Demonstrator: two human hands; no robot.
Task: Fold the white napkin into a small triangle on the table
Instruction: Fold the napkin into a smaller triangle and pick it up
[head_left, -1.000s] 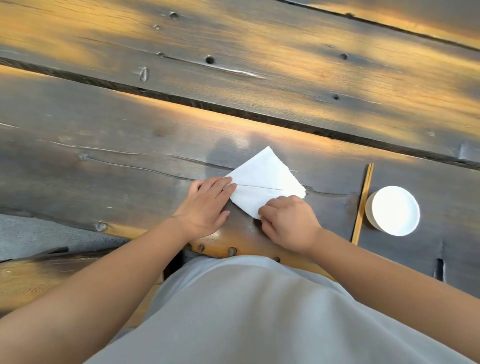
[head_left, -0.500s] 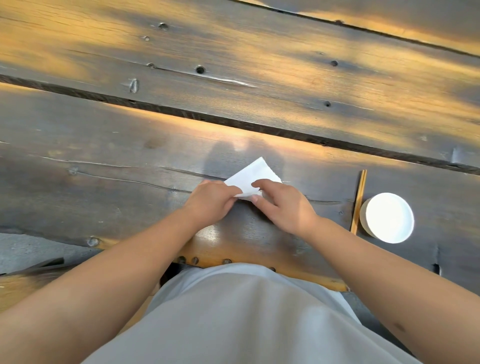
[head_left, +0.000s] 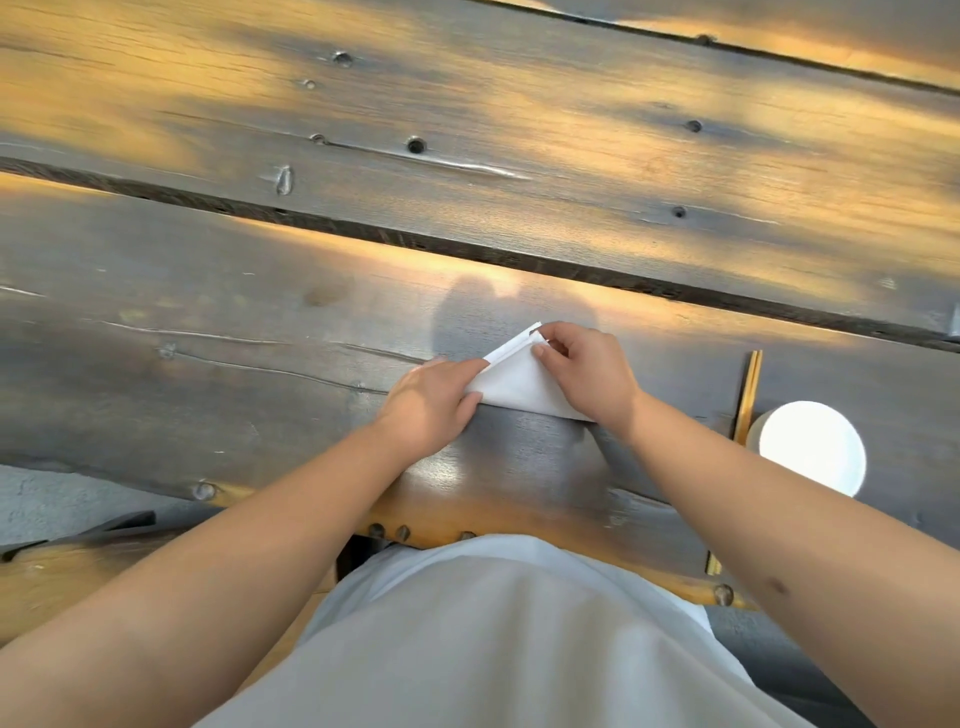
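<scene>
- Nearest the viewer, a grey garment (head_left: 498, 639) and both bare forearms reach forward over the near edge of the table (head_left: 208, 395).
- Left hand (head_left: 434, 400): fingers lie fairly straight and close together, pressing the napkin's left corner flat; it does not appear to grip anything.
- White napkin (head_left: 519, 384): already a small triangle, lying on the table between the two hands. Its long edge runs left to right nearest the person, and its apex points away.
- Right hand (head_left: 584, 371): the thumb and curled fingers (head_left: 558, 345) pinch the layered edges at the apex, just beyond the left hand. By this reading, the final crease turns on this hand.
- Farther right, well apart: chopsticks (head_left: 748, 395) lying beside a white bowl (head_left: 810, 449).
</scene>
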